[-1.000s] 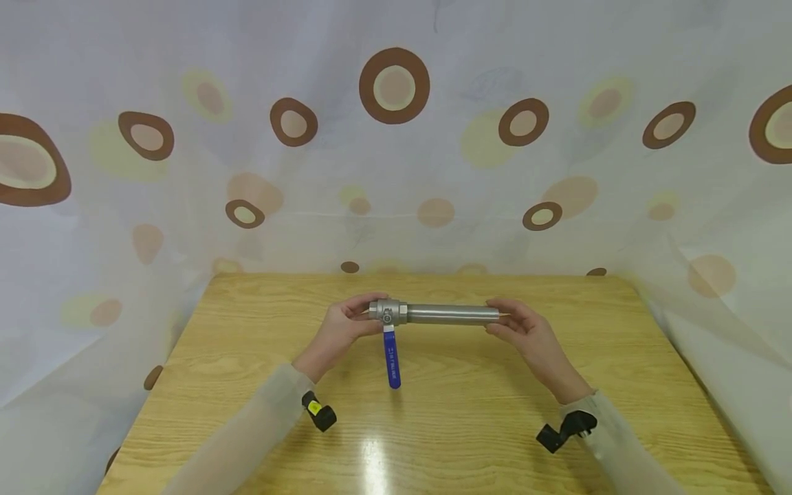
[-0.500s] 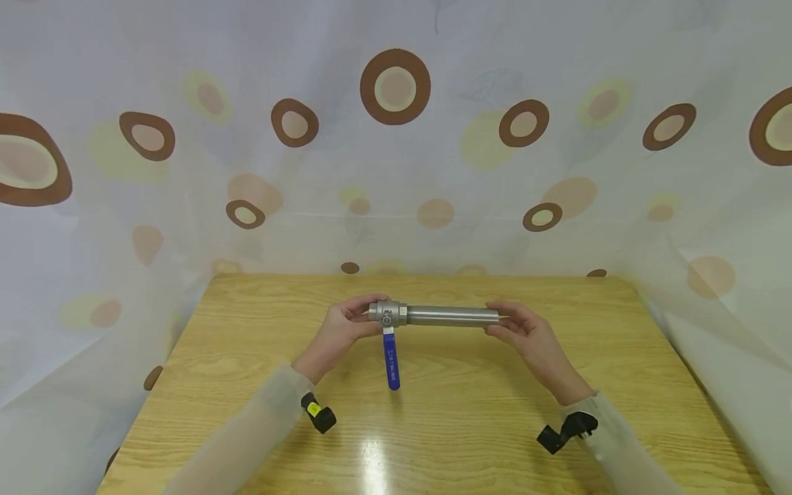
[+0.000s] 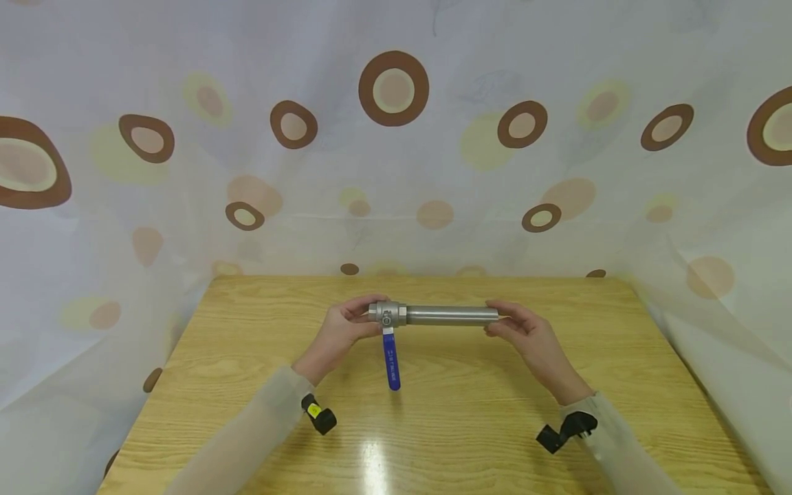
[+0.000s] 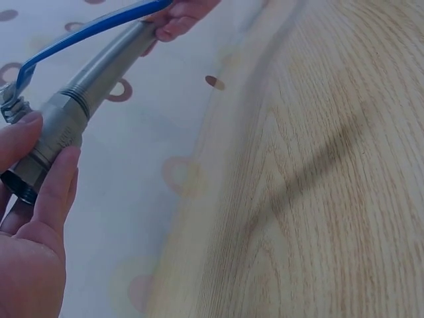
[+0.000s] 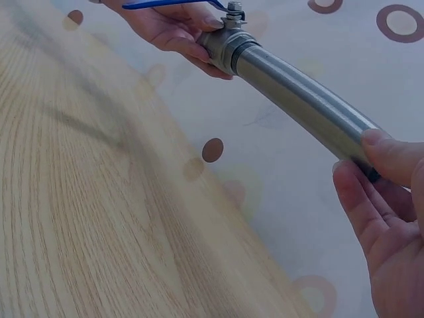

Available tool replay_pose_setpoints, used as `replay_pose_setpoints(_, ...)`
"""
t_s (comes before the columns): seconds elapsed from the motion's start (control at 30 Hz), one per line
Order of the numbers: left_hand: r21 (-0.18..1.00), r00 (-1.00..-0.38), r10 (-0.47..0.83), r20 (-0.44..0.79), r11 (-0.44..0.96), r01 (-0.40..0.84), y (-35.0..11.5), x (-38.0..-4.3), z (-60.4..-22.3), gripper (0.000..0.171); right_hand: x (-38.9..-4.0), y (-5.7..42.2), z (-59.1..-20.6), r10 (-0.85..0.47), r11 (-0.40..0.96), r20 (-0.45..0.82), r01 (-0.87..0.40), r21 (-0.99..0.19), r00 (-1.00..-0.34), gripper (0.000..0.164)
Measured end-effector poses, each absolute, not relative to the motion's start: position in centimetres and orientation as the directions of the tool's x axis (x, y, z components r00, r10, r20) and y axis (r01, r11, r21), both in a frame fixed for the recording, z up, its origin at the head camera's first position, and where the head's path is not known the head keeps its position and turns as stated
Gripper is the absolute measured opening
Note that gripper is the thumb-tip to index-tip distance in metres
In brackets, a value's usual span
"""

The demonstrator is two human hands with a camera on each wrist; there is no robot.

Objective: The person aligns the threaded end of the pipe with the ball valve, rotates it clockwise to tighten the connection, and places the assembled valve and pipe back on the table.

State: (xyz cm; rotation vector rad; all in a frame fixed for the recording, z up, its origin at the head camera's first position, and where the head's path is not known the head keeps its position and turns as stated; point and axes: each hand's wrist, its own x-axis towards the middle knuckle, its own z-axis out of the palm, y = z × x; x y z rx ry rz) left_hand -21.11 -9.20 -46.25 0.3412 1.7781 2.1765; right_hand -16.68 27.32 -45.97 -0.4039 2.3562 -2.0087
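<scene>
A steel ball valve (image 3: 390,313) with a blue lever handle (image 3: 392,361) is joined end to end with a straight steel pipe (image 3: 452,315). The two lie in one level line, held above the table. My left hand (image 3: 337,335) grips the valve body at its outer end, thumb and fingers on opposite sides, as the left wrist view also shows on the valve (image 4: 56,132). At the pipe's free end, my right hand (image 3: 535,344) pinches it between thumb and fingers. The lever points toward me. In the right wrist view, some thread shows dark where the pipe (image 5: 305,99) meets the valve.
Beneath the hands is a wood-grain table (image 3: 452,426). A pale curtain (image 3: 396,172) with brown and yellow rounded spots surrounds its back and sides. Each sleeve carries a small black camera mount (image 3: 319,414) at the wrist.
Almost nothing differs. Both hands keep their hold on the valve and pipe, which stay in place apart from a very slight shift; the head view itself has drifted a little.
</scene>
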Motion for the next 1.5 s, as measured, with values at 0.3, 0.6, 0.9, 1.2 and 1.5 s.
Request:
replay_pose_setpoints(0.3, 0.978, -0.928, 0.372, -0.013, -0.189, -0.09, -9.21, -21.0, -46.03, 0.049, -16.8, 27.4, -46.11, -0.214, 0.127, 0.155, -0.185, -0.974, -0.965, 0.047)
replay_pose_setpoints(0.6, 0.977, -0.929, 0.37, -0.006, -0.195, -0.084, -9.24, -21.1, -45.94, 0.05, -16.98, 27.48, -46.17, -0.199, 0.134, 0.152, -0.181, -0.974, -0.968, 0.044)
replay_pose_setpoints(0.9, 0.978, -0.928, 0.372, -0.006, -0.189, -0.082, -9.37, -21.14, -45.72, 0.051, -16.89, 27.34, -45.8, -0.197, 0.158, 0.147, -0.18, -0.971, -0.969, 0.045)
replay_pose_setpoints(1.2, 0.977, -0.928, 0.372, -0.009, -0.195, -0.087, -9.39, -21.2, -45.95, 0.052, -16.82, 27.47, -46.0, -0.198, 0.163, 0.153, -0.187, -0.969, -0.968, 0.046)
replay_pose_setpoints(1.5, 0.977, -0.928, 0.373, -0.01, -0.196, -0.09, -9.46, -21.13, -46.02, 0.052, -16.78, 27.55, -46.23, -0.209, 0.144, 0.149, -0.181, -0.973, -0.967, 0.047)
